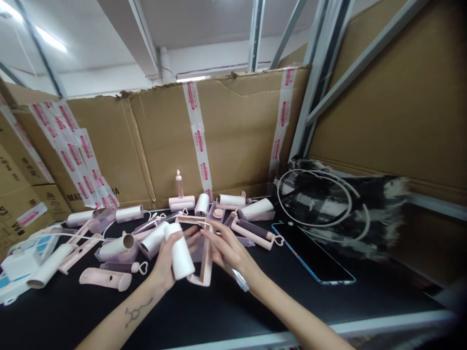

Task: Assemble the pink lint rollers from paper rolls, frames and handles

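My left hand (166,262) is closed around a white lint roller refill (179,253), tilted with its lower end toward me. My right hand (228,245) grips the upper part of a pink plastic frame (206,257), just right of the roll. A slim clear, pen-like thing (239,279) sticks out beneath my right palm; whether it is held there I cannot tell. Behind my hands lie more white rolls (233,200), and a dark roller with a heart-shaped loop (124,267) is to the left. Some fingertips are hidden behind the frame and roll.
A phone (314,255) lies on the black tabletop (292,301) at right, near a coiled white cable (315,223) on dark plastic. A pink curved handle (105,279) is front left, beside a power strip (47,248). A taped cardboard wall (233,131) stands behind.
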The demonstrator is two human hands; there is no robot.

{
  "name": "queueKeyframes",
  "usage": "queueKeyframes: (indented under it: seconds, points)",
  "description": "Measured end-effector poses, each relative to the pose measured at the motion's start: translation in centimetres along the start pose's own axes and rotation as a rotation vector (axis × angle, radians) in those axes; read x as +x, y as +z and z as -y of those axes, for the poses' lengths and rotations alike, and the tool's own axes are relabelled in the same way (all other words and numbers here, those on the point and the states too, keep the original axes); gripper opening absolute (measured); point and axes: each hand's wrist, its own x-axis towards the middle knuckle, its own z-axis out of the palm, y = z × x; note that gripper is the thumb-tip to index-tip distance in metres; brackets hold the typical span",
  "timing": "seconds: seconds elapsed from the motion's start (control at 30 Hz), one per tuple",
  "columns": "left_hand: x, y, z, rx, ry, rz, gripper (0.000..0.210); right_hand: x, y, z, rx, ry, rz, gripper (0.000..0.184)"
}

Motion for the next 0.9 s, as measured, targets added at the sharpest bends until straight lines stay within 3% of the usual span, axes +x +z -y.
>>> queueKeyframes:
  seconds: [0.1,0.23,0.37,0.5,0.6,0.67,0.73,0.8,0.9]
  points:
    - [0.9,-1.3,-1.4,-0.044,0.122,-0.07,0.033,0.2,-0.3,-1.2,0.021,0.161,-0.072,0.043]
    - [1.6,-2.2,-1.7,0.128,0.185,-0.161,0.037,0.8,-0.7,-1.9,0.056,0.317,-0.059,0.037]
    - [1.8,-2.5,-0.9,0.357,0.158,-0.052,0.043,0.8,-0.9,-2.9,0.079,0.373,-0.115,0.032]
    - [1.7,-2.8,-0.6,0.704,0.218,0.083,0.039,0.5,-1.8,-4.7,-0.06,0.463,-0.184,0.028]
    - [1.7,-3.1,-0.8,0.963,0.348,0.058,0.038,0.5,-2.5,-5.2,-0.147,0.569,-0.208,0.038]
    - [1.7,-3.3,-0.8,1.155,0.46,0.03,0.041,0.8,-2.8,-4.5,-0.02,0.62,-0.223,0.04]
    - [1.7,-3.4,-0.6,1.355,0.568,0.023,0.043,1.1,-2.7,-3.0,0.245,0.595,-0.159,0.035]
    - [1.7,-3.5,-0.4,1.526,0.651,0.028,0.041,1.4,-2.5,-1.3,0.45,0.475,-0.004,0.031]
    - [1.8,-3.7,0.1,1.641,0.729,0.062,0.038,1.5,-2.0,0.7,0.475,0.312,0.151,0.022]
